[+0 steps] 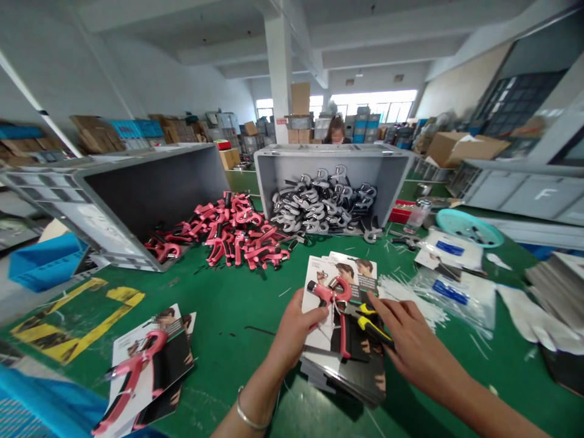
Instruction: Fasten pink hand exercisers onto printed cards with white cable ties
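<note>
My left hand (294,331) grips the edge of a printed backing card (340,286) on top of a stack of cards (347,371), its thumb pressing on a pink hand gripper (335,301) that lies on the card. My right hand (413,344) is closed on yellow-and-black cutting pliers (367,319), whose tip points at the hand gripper. Both hands are low in the middle of the green table (237,316).
A pile of pink hand grippers (228,234) spills from a tipped grey crate (132,201); a second grey crate (387,176) holds grey ones (319,204). Finished carded grippers (146,365) lie at left. White cable ties (410,298), bags, a teal plate (468,226) at right. A person sits behind.
</note>
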`<state>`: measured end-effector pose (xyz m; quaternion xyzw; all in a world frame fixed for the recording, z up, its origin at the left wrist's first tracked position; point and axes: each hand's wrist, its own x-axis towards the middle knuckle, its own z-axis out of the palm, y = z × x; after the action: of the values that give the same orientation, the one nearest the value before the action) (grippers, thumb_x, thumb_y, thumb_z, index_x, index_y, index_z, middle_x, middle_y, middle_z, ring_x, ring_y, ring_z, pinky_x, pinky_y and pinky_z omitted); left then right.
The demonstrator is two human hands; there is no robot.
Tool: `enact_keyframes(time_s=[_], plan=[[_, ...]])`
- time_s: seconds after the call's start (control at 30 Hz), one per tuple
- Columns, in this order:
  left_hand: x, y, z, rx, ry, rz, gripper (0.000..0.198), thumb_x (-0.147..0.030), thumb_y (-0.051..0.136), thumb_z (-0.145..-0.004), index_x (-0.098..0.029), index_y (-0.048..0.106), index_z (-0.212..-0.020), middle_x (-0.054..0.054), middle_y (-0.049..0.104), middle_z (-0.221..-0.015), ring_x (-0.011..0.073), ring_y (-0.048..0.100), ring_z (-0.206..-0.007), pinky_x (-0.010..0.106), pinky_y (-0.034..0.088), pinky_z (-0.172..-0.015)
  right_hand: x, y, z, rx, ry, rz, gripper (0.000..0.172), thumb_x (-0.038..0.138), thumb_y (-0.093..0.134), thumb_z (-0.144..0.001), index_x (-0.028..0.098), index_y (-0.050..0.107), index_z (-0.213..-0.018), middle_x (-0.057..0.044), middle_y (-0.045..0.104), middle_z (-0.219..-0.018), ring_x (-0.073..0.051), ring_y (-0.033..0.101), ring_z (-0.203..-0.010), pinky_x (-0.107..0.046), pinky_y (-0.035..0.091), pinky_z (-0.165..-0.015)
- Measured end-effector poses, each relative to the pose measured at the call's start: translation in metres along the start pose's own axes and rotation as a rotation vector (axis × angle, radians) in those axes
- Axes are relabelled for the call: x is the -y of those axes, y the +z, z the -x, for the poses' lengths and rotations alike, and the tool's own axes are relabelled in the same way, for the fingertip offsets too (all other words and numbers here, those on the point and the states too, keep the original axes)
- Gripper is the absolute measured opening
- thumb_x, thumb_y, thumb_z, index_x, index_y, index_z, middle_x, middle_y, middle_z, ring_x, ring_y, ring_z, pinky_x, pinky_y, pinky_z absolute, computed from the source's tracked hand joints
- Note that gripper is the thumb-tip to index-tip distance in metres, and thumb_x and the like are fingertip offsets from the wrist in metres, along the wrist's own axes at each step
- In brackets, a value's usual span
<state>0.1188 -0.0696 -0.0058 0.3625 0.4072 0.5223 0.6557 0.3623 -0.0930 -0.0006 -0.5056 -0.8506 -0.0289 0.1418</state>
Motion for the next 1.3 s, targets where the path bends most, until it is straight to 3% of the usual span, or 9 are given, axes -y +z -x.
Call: enact_keyframes(time_s=[0.17,0.33,0.57,0.67,0.77,0.83,1.07,1.2,1.3], plan=[[0.008,-0.006,-0.003,0.01,0.06,-0.059,0.042,-0.024,0.072,-0.074,-0.016,0.062,-0.114,0.006,0.072,-0.101,0.0224,0.067,-0.088,0.03,0.048,-0.079,0.005,0.002,-0.006,0.014,0.001,0.017,0.074,0.018,0.054,-0.085,0.016,0.028,-0.154,-0.017,0.059,-0.126,-0.034,0.054,-0.106,-0.053,0.048,-0.096],[0.008,-0.006,-0.003,0.003,0.057,-0.076,0.042,-0.022,0.071,-0.075,-0.016,0.062,-0.115,0.006,0.072,-0.102,0.023,0.067,-0.091,0.031,0.048,-0.081,0.0,0.001,-0.018,0.142,0.08,-0.063,0.044,0.022,0.046,-0.09,0.012,0.055,-0.132,-0.018,0.063,-0.118,-0.031,0.065,-0.098,-0.047,0.055,-0.084],[0.0,0.0,0.001,-0.08,-0.016,0.131,0.044,-0.023,0.078,-0.068,-0.015,0.063,-0.109,0.004,0.071,-0.09,0.0167,0.065,-0.073,0.026,0.048,-0.067,0.009,-0.02,-0.008,0.26,0.067,-0.561,0.031,0.04,0.049,-0.096,0.024,0.069,-0.113,-0.006,0.074,-0.101,-0.025,0.07,-0.094,-0.035,0.056,-0.083],[-0.005,0.002,0.004,-0.255,0.127,0.27,0.049,-0.026,0.076,-0.073,-0.017,0.058,-0.117,0.008,0.071,-0.106,0.0198,0.069,-0.088,0.029,0.052,-0.076,0.033,-0.015,0.014,0.194,0.101,-0.66,0.038,0.045,0.047,-0.097,0.025,0.066,-0.123,-0.006,0.076,-0.097,-0.026,0.072,-0.091,-0.034,0.059,-0.08],[-0.011,0.007,0.011,-0.377,0.317,0.303,0.053,-0.028,0.072,-0.081,-0.023,0.049,-0.128,0.007,0.066,-0.123,0.0201,0.067,-0.104,0.032,0.052,-0.089,0.054,0.003,0.027,0.01,0.152,-0.566,0.047,0.045,0.052,-0.094,0.026,0.056,-0.137,-0.01,0.068,-0.125,-0.031,0.065,-0.114,-0.04,0.056,-0.093],[-0.014,0.01,0.017,-0.389,0.38,0.268,0.052,-0.03,0.07,-0.083,-0.025,0.046,-0.13,0.007,0.066,-0.123,0.0193,0.067,-0.104,0.033,0.051,-0.092,0.064,0.015,0.025,-0.053,0.132,-0.486,0.053,0.042,0.054,-0.094,0.027,0.045,-0.144,-0.012,0.058,-0.138,-0.031,0.058,-0.124,-0.044,0.052,-0.1],[-0.018,0.011,0.034,-0.383,0.443,0.212,0.052,-0.029,0.069,-0.086,-0.027,0.043,-0.131,0.006,0.066,-0.121,0.0193,0.067,-0.103,0.035,0.051,-0.096,0.085,0.036,0.008,-0.126,0.048,-0.434,0.058,0.033,0.048,-0.098,0.027,0.025,-0.151,-0.013,0.055,-0.134,-0.029,0.052,-0.126,-0.049,0.047,-0.105],[-0.017,0.01,0.036,-0.366,0.434,0.229,0.052,-0.027,0.069,-0.087,-0.027,0.043,-0.132,0.006,0.065,-0.124,0.0188,0.067,-0.103,0.036,0.049,-0.099,0.093,0.039,0.008,-0.141,0.083,-0.425,0.059,0.032,0.048,-0.097,0.026,0.026,-0.151,-0.013,0.056,-0.133,-0.03,0.054,-0.124,-0.051,0.046,-0.105],[-0.015,0.01,0.036,-0.359,0.431,0.229,0.056,-0.027,0.069,-0.086,-0.028,0.042,-0.135,0.005,0.065,-0.126,0.019,0.067,-0.105,0.036,0.049,-0.099,0.095,0.037,0.007,-0.144,0.082,-0.445,0.049,0.032,0.049,-0.097,0.024,0.037,-0.144,-0.012,0.061,-0.129,-0.029,0.06,-0.12,-0.046,0.051,-0.101]])
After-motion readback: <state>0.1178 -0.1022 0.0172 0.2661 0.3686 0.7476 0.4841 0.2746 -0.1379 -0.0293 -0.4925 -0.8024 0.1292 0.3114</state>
